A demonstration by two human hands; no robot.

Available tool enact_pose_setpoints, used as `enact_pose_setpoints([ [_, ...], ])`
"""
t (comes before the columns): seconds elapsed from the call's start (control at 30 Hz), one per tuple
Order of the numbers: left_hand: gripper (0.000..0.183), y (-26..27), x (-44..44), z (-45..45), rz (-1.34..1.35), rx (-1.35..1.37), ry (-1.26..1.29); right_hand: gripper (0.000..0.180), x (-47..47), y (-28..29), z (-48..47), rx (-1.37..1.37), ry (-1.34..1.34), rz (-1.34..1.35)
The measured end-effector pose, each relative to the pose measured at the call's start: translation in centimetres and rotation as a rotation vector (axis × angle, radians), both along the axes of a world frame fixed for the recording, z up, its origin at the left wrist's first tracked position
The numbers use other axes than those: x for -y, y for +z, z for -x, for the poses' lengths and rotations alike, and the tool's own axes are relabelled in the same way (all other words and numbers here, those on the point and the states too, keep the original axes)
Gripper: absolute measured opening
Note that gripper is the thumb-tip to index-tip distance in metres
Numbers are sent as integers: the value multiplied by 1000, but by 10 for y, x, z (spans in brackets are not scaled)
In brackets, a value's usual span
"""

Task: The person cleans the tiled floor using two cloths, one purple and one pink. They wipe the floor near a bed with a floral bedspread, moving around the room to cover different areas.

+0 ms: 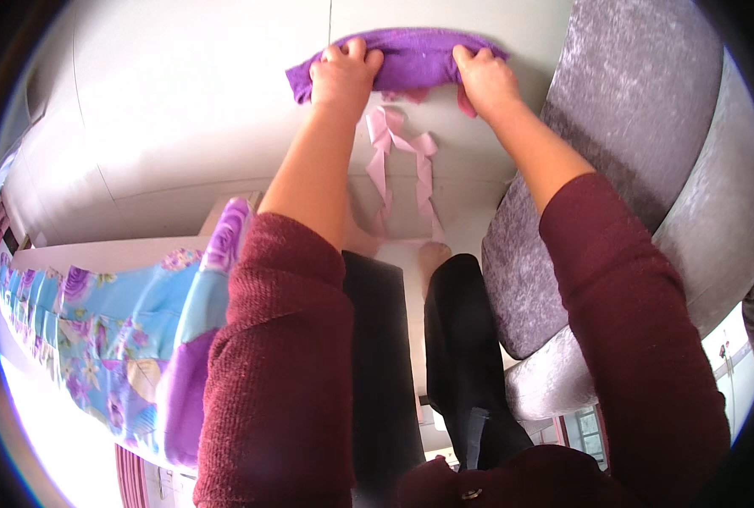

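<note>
A purple cloth (415,63), bunched into a wide band, stretches between my two hands above the pale floor. My left hand (345,73) grips it toward its left end, and a loose corner hangs out beyond my fingers. Toward the right end, my right hand (486,79) has its fingers curled over the cloth. A pink piece (466,103) hangs below the cloth beside my right hand. On the floor between my forearms lies a twisted pale pink ribbon-like strip (386,130). It runs down toward my feet.
Grey velvet-like upholstery (631,101) of a seat rises on the right. To the left, a blue floral ruffled cover (142,317) with purple fabric (189,394) drapes over a pale piece of furniture (123,251). My black-clad legs (383,355) are below; tile joints cross the floor (193,127).
</note>
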State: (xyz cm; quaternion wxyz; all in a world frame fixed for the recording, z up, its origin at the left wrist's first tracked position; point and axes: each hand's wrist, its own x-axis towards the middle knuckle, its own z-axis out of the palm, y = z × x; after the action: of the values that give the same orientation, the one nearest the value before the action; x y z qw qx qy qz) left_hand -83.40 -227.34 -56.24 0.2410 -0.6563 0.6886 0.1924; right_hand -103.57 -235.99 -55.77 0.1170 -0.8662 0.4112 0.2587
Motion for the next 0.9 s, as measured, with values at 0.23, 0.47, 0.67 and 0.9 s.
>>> enact_pose_setpoints([
  [0.23, 54, 10, 3, 11, 69, 57, -24, 49, 4, 8, 2, 6, -119, -101],
  [0.47, 32, -4, -15, 7, 311, 15, 106, 45, 1, -2, 8, 33, -32, 58],
  [0.67, 27, 1, -84, 34, 322, -86, 187, 43, -73, -8, 29, -3, -60, 126],
  [0.9, 25, -10, -238, 63, 336, -57, 214, 27, -222, 0, 46, 44, -144, -25],
])
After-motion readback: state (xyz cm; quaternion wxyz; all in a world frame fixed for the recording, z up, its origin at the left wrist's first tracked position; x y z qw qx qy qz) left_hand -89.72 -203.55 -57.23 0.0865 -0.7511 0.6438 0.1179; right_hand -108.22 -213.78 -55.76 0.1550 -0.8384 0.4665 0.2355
